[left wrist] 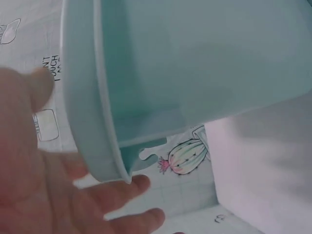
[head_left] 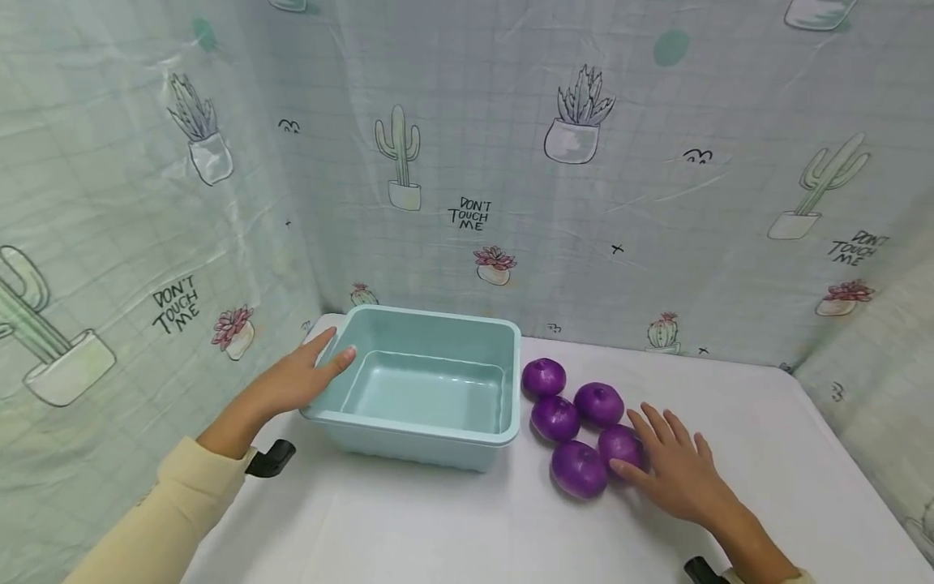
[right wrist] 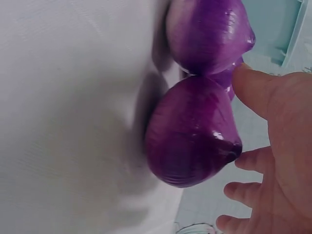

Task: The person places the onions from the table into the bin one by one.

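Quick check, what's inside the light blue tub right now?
The light blue tub shows only its bare floor and walls; no onions are inside. All five lie on the table to its right. The near wall hides a thin strip of floor.

A pale teal plastic tub (left wrist: 195,63) fills most of the view, its rolled rim (left wrist: 105,146) running down the left side. The left hand (left wrist: 53,195) lies just beside that rim, blurred, fingers (left wrist: 122,187) stretched out below the tub's corner. Beyond the tub hangs a cloth printed with a cactus (left wrist: 187,156).
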Demonstrator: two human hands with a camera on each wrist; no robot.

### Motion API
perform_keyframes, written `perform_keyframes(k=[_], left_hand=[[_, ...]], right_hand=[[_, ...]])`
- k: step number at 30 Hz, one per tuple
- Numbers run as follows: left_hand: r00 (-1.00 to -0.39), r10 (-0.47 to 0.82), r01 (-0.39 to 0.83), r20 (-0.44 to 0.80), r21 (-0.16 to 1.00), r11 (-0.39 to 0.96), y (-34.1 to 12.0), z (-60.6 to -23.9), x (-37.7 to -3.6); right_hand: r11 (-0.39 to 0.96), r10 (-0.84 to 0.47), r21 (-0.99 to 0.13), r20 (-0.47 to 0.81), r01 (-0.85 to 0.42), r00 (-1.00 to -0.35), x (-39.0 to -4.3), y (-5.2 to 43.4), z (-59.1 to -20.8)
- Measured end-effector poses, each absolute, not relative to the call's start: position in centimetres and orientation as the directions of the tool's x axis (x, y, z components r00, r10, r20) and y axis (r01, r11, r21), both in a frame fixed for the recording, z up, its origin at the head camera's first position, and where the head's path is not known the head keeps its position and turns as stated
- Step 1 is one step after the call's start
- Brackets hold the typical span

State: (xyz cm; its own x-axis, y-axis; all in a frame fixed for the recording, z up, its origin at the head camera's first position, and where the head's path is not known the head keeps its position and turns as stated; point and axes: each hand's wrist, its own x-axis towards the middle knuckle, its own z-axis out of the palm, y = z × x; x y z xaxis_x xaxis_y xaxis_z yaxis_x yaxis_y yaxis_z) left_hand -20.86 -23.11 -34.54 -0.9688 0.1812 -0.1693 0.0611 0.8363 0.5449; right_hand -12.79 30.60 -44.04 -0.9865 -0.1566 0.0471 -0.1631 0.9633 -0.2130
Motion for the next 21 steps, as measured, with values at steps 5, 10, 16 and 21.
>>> perform_keyframes(k=[5, 10, 16, 21], left_hand=[[-0.978, 0.094, -0.029, -0.186, 0.567, 0.823, -23.6, -34.3, -20.9], [-0.97, 0.084, -0.102, -0.228, 0.697, 0.709, -24.2, -34.3, -21.4], [-0.952, 0.092, -0.184, -0.292, 0.786, 0.591, -25.3, -34.7, -22.1], [-0.95, 0.128, -0.162, -0.285, 0.801, 0.576, -26.0, -34.8, -22.6]], right_hand=[[0.966, -0.155, -0.207, 0.023, -0.156, -0.988, -12.9, 30.6, -44.6], [0.958, -0.165, -0.235, 0.026, -0.167, -0.986, -12.9, 30.9, -44.7], [0.918, -0.18, -0.351, 0.039, -0.183, -0.983, -12.9, 31.3, -45.1], [0.897, -0.189, -0.395, 0.062, -0.198, -0.98, -13.2, 31.4, -45.3]])
